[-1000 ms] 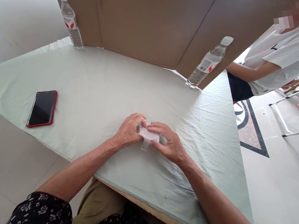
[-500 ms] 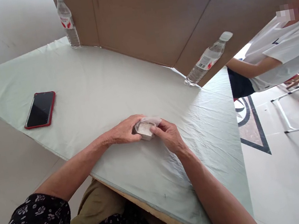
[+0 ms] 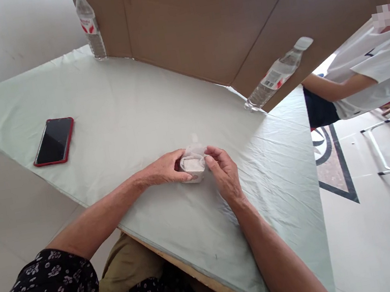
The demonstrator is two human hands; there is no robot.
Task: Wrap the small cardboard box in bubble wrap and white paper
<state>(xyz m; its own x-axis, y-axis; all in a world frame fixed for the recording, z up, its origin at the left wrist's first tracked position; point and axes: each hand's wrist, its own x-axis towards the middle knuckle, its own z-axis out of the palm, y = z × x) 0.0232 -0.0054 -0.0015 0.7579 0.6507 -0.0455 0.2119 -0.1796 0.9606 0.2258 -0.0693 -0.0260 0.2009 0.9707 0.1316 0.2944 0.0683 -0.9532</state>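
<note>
A small whitish block-shaped object (image 3: 194,168) with thin translucent wrapping round its top is near the front edge of the cloth-covered table (image 3: 129,112). My left hand (image 3: 165,169) grips it from the left, thumb at the front and fingers behind. On its right side, my right hand (image 3: 223,171) has thumb and forefinger close together at the edge of the translucent wrapping. The fingers appear pinched on that edge, and the other fingers are curled.
A phone with a red case (image 3: 54,141) lies at the left. Two water bottles, one upright (image 3: 90,26) and one leaning (image 3: 276,76), stand against a large brown cardboard panel (image 3: 189,22). Beyond it at the right is a person in a white shirt (image 3: 389,53).
My right hand has shifted slightly right, off the front of the block. The wrapping now stands up behind the block's top, and more of the top shows.
</note>
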